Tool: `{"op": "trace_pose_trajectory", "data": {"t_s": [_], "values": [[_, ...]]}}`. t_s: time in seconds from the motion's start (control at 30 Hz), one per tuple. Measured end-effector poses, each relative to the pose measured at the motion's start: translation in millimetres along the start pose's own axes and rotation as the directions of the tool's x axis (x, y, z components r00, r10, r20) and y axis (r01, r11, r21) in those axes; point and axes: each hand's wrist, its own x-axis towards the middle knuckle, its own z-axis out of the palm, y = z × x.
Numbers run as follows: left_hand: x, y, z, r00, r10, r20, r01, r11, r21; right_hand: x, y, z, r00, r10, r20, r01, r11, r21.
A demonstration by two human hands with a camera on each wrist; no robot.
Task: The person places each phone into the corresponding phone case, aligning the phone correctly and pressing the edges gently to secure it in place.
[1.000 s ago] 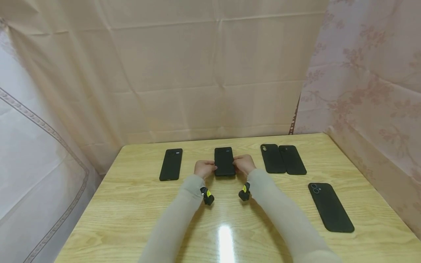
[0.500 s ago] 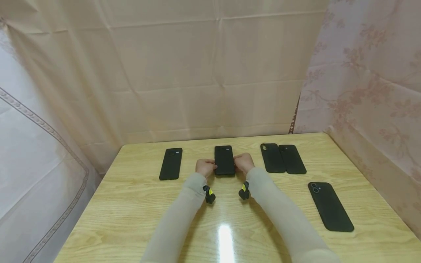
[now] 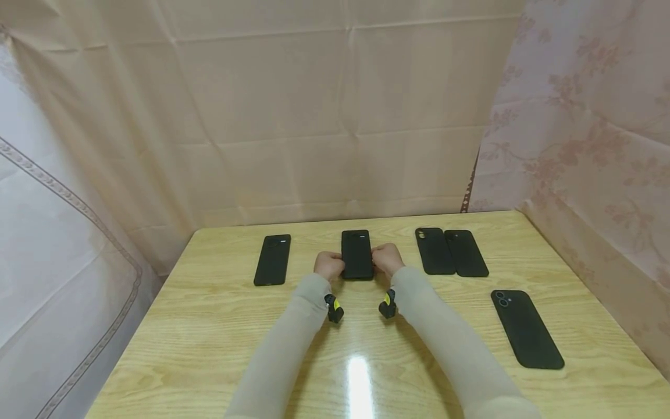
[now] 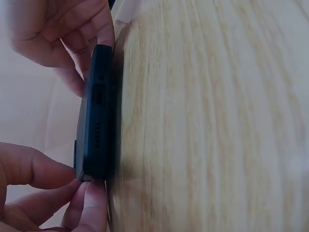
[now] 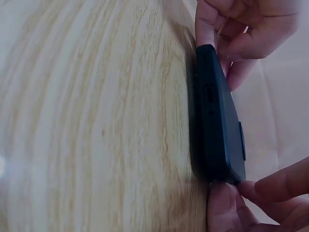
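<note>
In the head view a black phone (image 3: 357, 255) lies upright-facing in the middle of the far half of the table. My left hand (image 3: 329, 265) pinches its left long edge, and my right hand (image 3: 387, 259) pinches the right one. Seen from the left wrist, the near short end of the phone (image 4: 99, 116) shows a port opening and small speaker holes; fingertips of the left hand (image 4: 38, 193) press its lower corner. The right wrist view has the phone (image 5: 217, 116) low over the wood, with the right hand (image 5: 265, 203) at its near side.
Left of the hands lies another black phone or case (image 3: 272, 260). To the right are a black phone case (image 3: 435, 251) with a camera cutout and, beside it, a flat black phone (image 3: 466, 254). Nearer stands out a larger black phone (image 3: 527, 330). Curtains (image 3: 335, 116) close off the table's back.
The left hand has shifted slightly right and its thumb has gone from the phone's face to the edge. The right hand and the phone stay almost where they were.
</note>
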Motion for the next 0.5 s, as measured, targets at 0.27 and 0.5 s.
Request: {"op": "trace_pose_trajectory", "data": {"t_s": [0.27, 0.5], "values": [[0.5, 1.1, 1.2, 0.999, -0.012, 0.037, 0.011, 0.999, 0.033, -0.9, -1.0, -2.2, 1.000, -0.011, -0.013, 0.011, 0.999, -0.048], [-1.0, 3.6, -0.4, 0.999, -0.013, 0.050, 0.009, 0.997, 0.072, -1.9, -3.0, -2.8, 1.000, 0.017, -0.002, -0.017, 0.999, -0.038]]}}
